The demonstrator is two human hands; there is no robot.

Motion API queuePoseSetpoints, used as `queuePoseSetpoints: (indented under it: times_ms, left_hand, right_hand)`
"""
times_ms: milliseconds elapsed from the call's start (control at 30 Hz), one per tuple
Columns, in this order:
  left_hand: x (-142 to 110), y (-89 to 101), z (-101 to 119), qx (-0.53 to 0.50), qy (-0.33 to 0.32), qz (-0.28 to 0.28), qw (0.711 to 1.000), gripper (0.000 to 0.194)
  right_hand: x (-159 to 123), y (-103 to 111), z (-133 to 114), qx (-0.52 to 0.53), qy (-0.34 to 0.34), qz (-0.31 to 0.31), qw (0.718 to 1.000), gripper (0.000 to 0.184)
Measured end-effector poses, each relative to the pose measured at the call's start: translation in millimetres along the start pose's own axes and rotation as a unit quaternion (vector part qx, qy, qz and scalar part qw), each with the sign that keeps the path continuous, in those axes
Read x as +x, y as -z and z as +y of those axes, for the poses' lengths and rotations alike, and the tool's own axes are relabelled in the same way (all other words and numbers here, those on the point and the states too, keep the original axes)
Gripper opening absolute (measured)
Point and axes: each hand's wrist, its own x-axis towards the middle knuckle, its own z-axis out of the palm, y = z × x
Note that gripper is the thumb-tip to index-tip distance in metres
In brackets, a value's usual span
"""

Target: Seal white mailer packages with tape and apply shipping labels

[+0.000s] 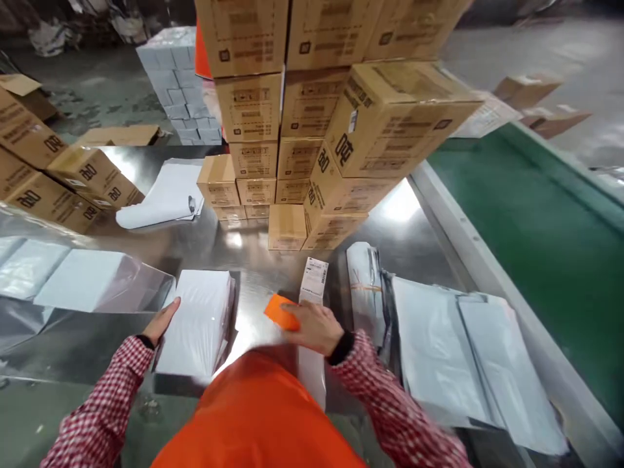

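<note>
My left hand [160,323] is at the left edge of a thick stack of white sheets or bags in clear plastic [195,322]. One digit lies along the stack's upper edge, and the stack hides the other fingers. Closed around a small flat orange piece [283,312] is my right hand [312,325]; whether the piece is a card or a scraper, I cannot make out. Below that hand runs a strip of white printed labels [314,276], partly covered by the hand and wrist.
Brown cartons [256,107] are piled high across the metal table [248,257]. Grey mailing bags [439,351] and a banded roll [363,286] lie at right, beside a green conveyor belt [526,208]. Wrapped white packs [82,279] sit left; loose white sheets [168,188] lie behind.
</note>
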Motion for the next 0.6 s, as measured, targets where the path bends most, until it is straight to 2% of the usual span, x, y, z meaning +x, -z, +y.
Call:
queuePoseSetpoints:
  times_ms: [67,100,167,233,300,333,433,500,600]
  left_hand:
    - [0,-7.5,16,0.038,-0.008,0.001,0.999,0.08]
    - [-2,-12.1,25,0.065,-0.014,0.023,0.997,0.078]
    - [-13,-25.9,44,0.142,-0.083,0.114,0.98,0.073]
    - [-30,-48.6,61,0.223,-0.19,0.211,0.932,0.077]
    - [-46,-78.1,73,0.324,-0.271,0.257,0.869,0.084]
    - [-52,-93.2,76,0.374,-0.273,0.248,0.851,0.086]
    - [-54,-125.9,78,0.463,-0.205,0.184,0.843,0.081]
    - [-47,-132.1,76,0.475,-0.181,0.173,0.843,0.08]
    - [-37,-122.6,77,0.469,-0.177,0.189,0.844,0.08]
  right_hand:
    - [8,-16,-17,-0.024,0.038,-0.017,0.999,0.047]
    - [13,-22,-25,-0.035,0.059,-0.025,0.997,0.041]
    - [23,-29,-38,-0.043,0.087,-0.037,0.995,0.034]
    - [28,-31,-41,-0.031,0.088,-0.026,0.995,0.033]
    - [28,-29,-35,-0.018,0.08,-0.007,0.997,0.035]
    - [26,-28,-30,-0.015,0.075,-0.001,0.997,0.035]
    - [17,-29,-14,-0.004,0.061,0.015,0.998,0.037]
    - [9,-31,-4,0.017,0.045,0.03,0.998,0.04]
    - [-7,-36,9,0.051,0.016,0.04,0.998,0.047]
